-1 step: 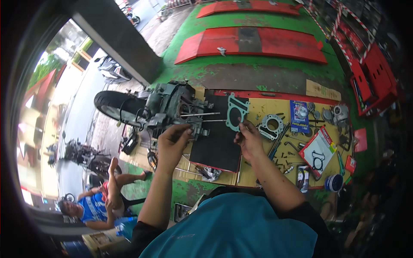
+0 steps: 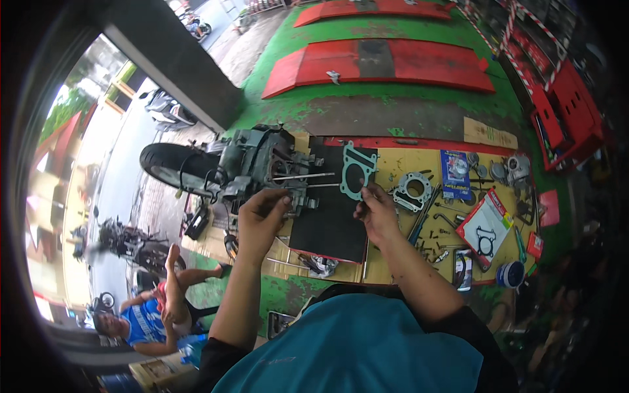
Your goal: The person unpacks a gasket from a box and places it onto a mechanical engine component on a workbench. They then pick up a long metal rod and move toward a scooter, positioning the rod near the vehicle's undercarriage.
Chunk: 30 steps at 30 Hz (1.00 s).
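My right hand [image 2: 377, 213] pinched the green gasket [image 2: 357, 171] by its lower edge, held up just off the engine's studs [image 2: 304, 177]. My left hand [image 2: 262, 219] fingers were closed near the engine [image 2: 259, 160]. Misaligned, the thin gasket could tear on the studs.

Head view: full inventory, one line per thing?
engine: 1, grey, on the yellow mat's left end, long studs pointing right
tyre: 1, black, left of engine
gasket: 1, teal, at the stud tips, pinched in right hand
black mat: 1, under the hands
yellow mat: 1, on green floor
cylinder: 1, silver, right of gasket
packets: 2, one blue, one white and red, on the mat's right part
red ramps: 2, beyond the mat
seated person: 1, blue shirt, lower left
left hand: 1, by engine
right hand: 1, holds gasket
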### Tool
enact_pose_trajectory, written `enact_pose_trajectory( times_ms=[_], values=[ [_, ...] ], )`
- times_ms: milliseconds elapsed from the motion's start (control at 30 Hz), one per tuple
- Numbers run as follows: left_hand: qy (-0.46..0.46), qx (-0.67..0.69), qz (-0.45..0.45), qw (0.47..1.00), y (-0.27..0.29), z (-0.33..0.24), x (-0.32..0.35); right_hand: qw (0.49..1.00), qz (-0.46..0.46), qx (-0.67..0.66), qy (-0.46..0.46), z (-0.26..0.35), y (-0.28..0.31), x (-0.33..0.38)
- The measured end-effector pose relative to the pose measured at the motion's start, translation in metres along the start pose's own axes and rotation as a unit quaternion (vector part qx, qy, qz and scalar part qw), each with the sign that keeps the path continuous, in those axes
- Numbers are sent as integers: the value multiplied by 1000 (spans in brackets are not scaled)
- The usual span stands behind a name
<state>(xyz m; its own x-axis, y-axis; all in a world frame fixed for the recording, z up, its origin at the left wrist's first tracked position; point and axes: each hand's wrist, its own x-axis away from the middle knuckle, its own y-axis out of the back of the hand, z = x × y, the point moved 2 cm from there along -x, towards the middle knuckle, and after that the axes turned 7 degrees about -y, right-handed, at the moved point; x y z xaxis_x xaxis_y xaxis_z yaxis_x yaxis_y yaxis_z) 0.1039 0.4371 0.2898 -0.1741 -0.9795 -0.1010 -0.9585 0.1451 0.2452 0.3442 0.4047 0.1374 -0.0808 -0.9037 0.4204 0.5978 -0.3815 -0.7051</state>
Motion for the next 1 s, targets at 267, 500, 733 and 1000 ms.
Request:
enact_pose_trajectory(
  times_ms=[267,500,733,1000],
  values=[
    [-215,-175,134,951,-29,9,-48,998,-19,-51,12,-16,-19,-5],
    [-293,-240,145,914,-66,-14,-60,999,-6,-8,33,-6,-31,-6],
    [-268,-228,147,924,-73,-3,-65,1000,1,-7,25,-6,-33,-19],
    [-252,-258,128,924,-73,-8,-63,998,51,18,-32,-7,-29,-22]
  ],
)
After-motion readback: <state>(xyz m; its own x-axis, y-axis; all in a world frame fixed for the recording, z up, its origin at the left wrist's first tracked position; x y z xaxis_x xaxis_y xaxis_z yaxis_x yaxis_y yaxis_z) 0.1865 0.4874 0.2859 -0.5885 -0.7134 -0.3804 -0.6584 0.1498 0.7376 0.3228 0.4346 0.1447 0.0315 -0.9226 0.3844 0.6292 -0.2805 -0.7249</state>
